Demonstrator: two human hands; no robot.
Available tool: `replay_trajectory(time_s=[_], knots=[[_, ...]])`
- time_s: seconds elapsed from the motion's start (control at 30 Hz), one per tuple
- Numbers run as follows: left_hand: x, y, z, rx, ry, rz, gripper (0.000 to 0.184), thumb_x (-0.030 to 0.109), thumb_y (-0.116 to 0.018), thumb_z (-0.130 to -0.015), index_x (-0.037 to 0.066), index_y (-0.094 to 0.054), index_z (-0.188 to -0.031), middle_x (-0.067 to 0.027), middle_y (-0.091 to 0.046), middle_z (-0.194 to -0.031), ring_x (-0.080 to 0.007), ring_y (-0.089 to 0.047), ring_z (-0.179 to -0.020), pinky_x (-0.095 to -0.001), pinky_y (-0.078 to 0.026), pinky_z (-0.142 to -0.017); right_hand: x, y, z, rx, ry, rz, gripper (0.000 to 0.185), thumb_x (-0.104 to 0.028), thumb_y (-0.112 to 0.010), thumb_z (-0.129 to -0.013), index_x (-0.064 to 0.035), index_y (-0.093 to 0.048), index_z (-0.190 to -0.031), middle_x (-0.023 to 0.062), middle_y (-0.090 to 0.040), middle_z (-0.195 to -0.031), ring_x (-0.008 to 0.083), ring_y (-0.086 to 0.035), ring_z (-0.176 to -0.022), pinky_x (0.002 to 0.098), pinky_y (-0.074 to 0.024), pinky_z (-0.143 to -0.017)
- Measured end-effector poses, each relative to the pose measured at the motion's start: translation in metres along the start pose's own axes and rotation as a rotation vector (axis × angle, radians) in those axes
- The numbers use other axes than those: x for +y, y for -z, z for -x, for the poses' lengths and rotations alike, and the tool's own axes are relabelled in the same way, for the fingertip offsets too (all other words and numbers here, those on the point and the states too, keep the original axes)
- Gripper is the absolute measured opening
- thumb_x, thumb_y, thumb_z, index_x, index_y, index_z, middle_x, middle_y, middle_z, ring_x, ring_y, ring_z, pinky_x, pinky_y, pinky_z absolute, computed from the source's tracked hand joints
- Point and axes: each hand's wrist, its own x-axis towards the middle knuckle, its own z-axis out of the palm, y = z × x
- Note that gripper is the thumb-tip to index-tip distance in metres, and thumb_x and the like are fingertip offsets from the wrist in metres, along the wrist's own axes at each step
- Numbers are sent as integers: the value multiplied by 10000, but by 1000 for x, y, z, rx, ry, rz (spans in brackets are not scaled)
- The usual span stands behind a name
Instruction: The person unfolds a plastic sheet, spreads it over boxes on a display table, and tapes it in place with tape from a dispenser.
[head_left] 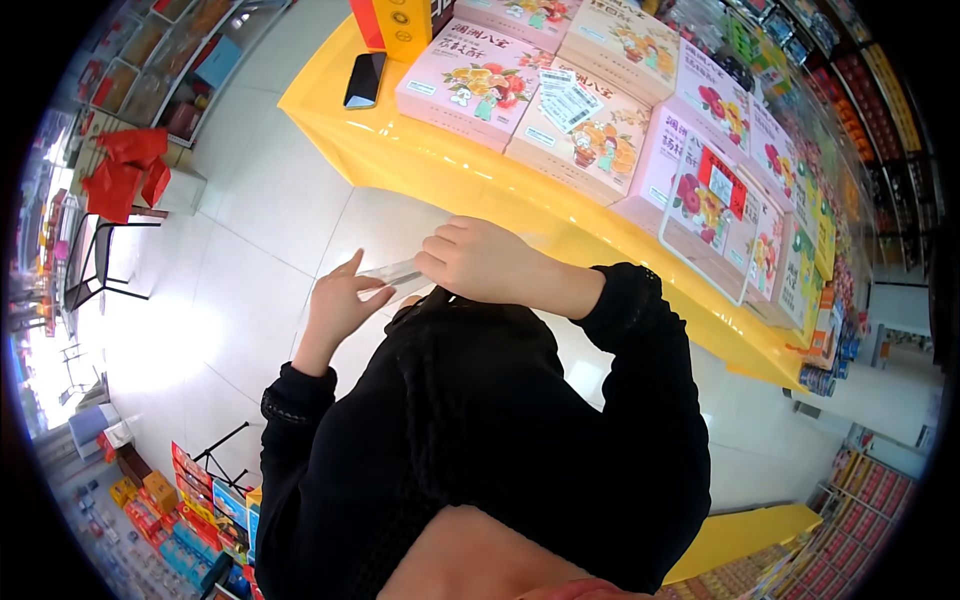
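Both hands are in front of my body, above the tiled floor. My left hand point(341, 302) is at the left, thumb and fingers apart, beside one end of a thin clear strip point(390, 271), perhaps plastic; whether it touches the strip is unclear. My right hand point(477, 262) is curled closed around the strip's other end. Beyond them stands a table with a yellow cloth point(440, 170). It bears pink boxes point(478, 80), orange-printed boxes point(590, 130) with label sheets point(569, 101) on top, and a phone point(365, 81) near the corner.
A clear sign holder with a red label point(722, 190) leans at the table's front edge. A red bag point(127, 175) and a black metal chair frame point(100, 262) are at the left. Packed shelves point(862, 510) stand at the lower right.
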Motion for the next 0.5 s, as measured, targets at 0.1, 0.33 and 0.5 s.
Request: replay_trajectory(time_s=[0.1,0.33,0.5], knots=[[-34,-6,19,-26,149,-15,236,336,-637,-680,162,-674,-835,-219,-517,-1096,-274,-585,-867,-316,-464,-727,1,11,10,-16,-54,11,76,-82,-539,-638,-63,-492,-694,33,-484,-655,182,-515,-644,271,-423,-607],[-104,7,67,-6,432,-171,279,391,-632,-678,151,-675,-814,-165,-544,-1084,-246,-583,-888,-324,-469,-735,3,53,50,25,-296,-47,162,10,-545,-607,-73,-537,-746,35,-531,-692,202,-535,-662,291,-433,-599],[-151,18,91,-104,637,-338,328,437,-644,-651,134,-668,-774,-126,-553,-1087,-225,-577,-908,-334,-472,-719,9,59,80,21,-416,34,117,2,-537,-635,-69,-527,-728,47,-531,-678,214,-534,-661,302,-430,-590]])
